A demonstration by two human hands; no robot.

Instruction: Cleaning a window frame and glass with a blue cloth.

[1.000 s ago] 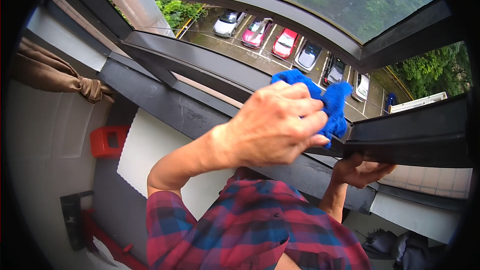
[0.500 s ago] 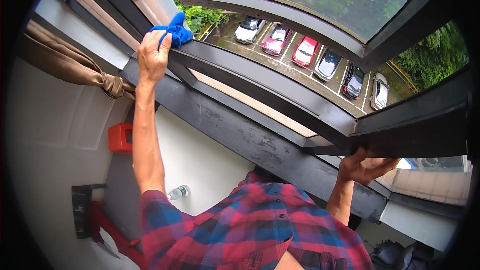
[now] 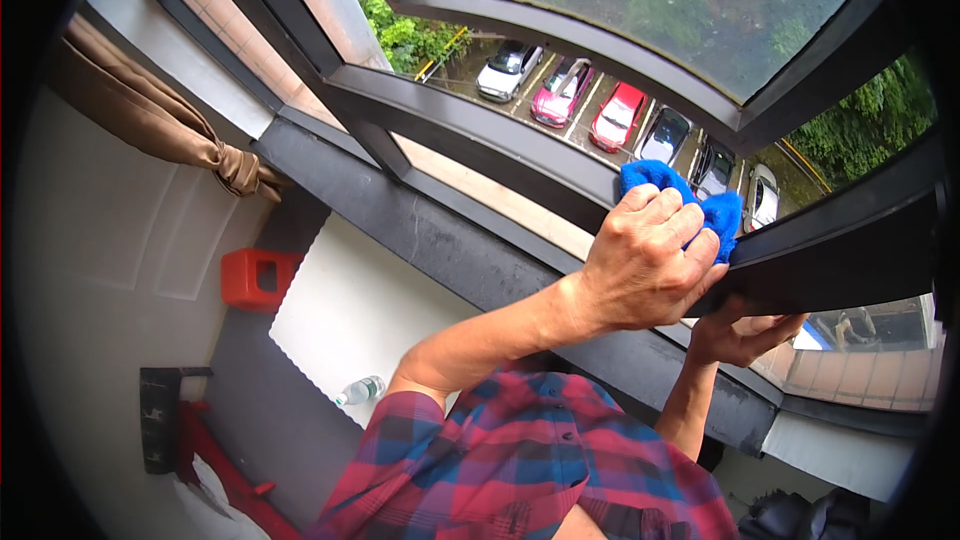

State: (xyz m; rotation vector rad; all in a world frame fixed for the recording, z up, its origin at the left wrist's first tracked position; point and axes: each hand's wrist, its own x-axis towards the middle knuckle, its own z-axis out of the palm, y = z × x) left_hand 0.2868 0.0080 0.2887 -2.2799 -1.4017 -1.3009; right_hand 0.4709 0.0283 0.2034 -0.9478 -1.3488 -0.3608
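My left hand (image 3: 650, 260) is closed around a bunched blue cloth (image 3: 722, 215). It presses the cloth onto the dark window frame (image 3: 480, 130), near the corner at the right end of its lower rail. Lower down on the right, my right hand (image 3: 745, 338) holds the underside of the same frame, its thumb up against the dark edge and its fingers curled. Part of that grip is hidden by the frame. Above the rail, an outward-tilted window sash (image 3: 600, 30) with a dusty pane stands open.
A dark sill (image 3: 400, 230) runs below the frame. Beneath it are a white board (image 3: 345, 310), a plastic bottle (image 3: 360, 390) and a red plastic container (image 3: 262, 280). A knotted brown curtain (image 3: 235, 170) hangs at left. Parked cars (image 3: 618, 118) show far below outside.
My left hand has carried the blue cloth from the rail's left corner rightward along it to the right end. My right hand stays at the frame's underside.
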